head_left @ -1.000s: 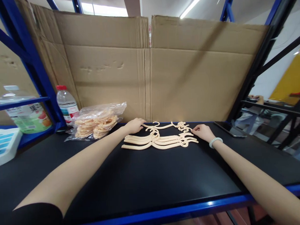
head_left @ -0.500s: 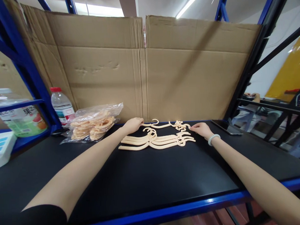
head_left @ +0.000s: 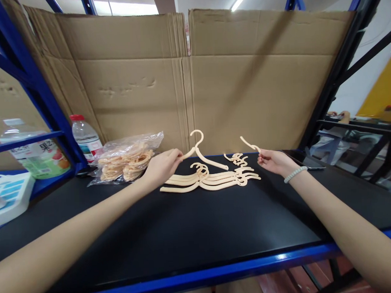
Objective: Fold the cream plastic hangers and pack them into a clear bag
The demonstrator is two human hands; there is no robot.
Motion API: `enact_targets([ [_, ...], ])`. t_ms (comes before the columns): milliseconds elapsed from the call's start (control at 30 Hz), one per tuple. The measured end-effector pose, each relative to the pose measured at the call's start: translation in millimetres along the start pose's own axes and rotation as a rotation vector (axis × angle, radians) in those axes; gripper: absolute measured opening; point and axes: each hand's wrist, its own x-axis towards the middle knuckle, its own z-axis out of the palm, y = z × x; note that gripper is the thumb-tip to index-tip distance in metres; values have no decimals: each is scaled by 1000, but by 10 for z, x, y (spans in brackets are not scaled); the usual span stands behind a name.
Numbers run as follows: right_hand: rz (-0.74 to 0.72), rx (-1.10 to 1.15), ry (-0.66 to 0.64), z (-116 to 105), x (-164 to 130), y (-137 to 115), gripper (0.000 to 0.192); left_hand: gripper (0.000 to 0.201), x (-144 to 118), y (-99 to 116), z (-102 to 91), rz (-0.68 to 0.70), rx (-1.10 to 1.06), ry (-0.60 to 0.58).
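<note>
My left hand (head_left: 160,165) pinches one end of a cream plastic hanger (head_left: 202,155) and holds it above the black shelf top (head_left: 192,232), hook upward. My right hand (head_left: 274,161), with a pale bead bracelet at the wrist, holds a small curved cream piece (head_left: 249,143) lifted off the surface. Between the hands lies a flat stack of several cream hangers (head_left: 212,179), with a few small cream pieces (head_left: 237,158) behind it.
A clear bag of cream rings (head_left: 127,159) lies at the back left, beside a water bottle (head_left: 85,136) and a larger drink bottle (head_left: 38,153). Cardboard sheets (head_left: 193,78) wall the back. A dark tablet (head_left: 303,160) lies at the right; blue rack posts (head_left: 36,83) stand left.
Both hands rose off the shelf: the left lifted one hanger from the back of the pile, the right picked up a small curved piece. The view shifted slightly.
</note>
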Motion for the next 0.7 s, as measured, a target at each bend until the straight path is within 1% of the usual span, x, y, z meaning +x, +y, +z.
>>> enact_targets([
  [33, 35, 26, -41, 60, -43, 17, 12, 16, -101, 46, -16, 9, -12, 11],
  [100, 94, 69, -122, 196, -143, 65, 14, 15, -297, 134, -14, 49, -101, 75],
  [200, 152, 107, -227, 391, -297, 139, 12, 13, -534, 231, 57, 82, -229, 131],
  [267, 170, 116, -275, 486, -381, 169, 10, 11, -629, 265, 125, 62, -296, 146],
  [400, 191, 66, -335, 578, -474, 185, 10, 8, -684, 277, 218, 51, -383, 102],
  [533, 186, 19, -328, 601, -503, 185, 7, 11, -684, 266, 230, 26, -437, 47],
  [633, 186, -1, -349, 613, -526, 201, 15, 14, -689, 263, 227, -7, -458, 29],
  [700, 184, -24, -367, 620, -545, 218, 16, 16, -691, 264, 229, -17, -466, 20],
])
